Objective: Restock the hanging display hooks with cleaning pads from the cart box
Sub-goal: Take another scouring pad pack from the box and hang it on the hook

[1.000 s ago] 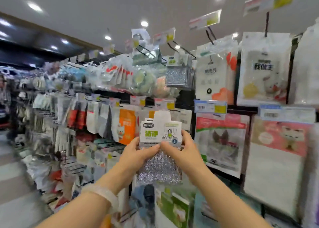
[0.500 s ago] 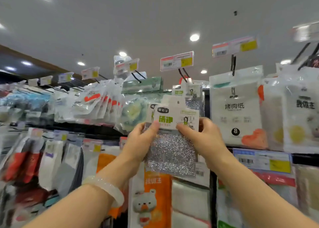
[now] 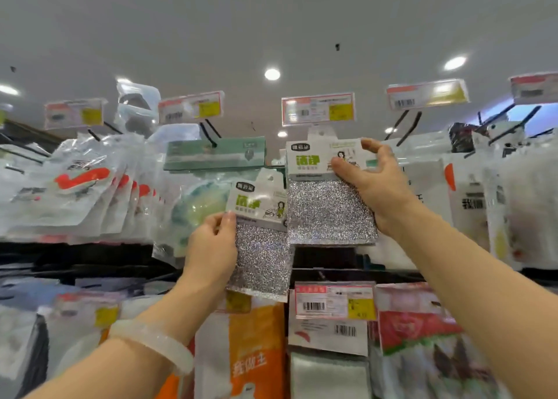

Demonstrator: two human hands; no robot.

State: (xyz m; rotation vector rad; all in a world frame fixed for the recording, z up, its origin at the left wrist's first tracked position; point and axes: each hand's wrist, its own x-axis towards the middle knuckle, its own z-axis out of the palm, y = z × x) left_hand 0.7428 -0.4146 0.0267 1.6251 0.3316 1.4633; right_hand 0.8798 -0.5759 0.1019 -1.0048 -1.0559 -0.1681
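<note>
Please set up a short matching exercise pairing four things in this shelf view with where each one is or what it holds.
Things:
1. left hand
2. right hand
3. white bracelet
4. orange package

Places or states:
a. on the left wrist
b. holds the upper silver pad under a price tag
c. hangs on the lower row
d. holds the lower silver pad

Pairs: 1-d, 2-b, 3-a, 4-c

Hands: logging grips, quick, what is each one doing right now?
Left hand: holding the lower silver pad.
Right hand: holding the upper silver pad.
</note>
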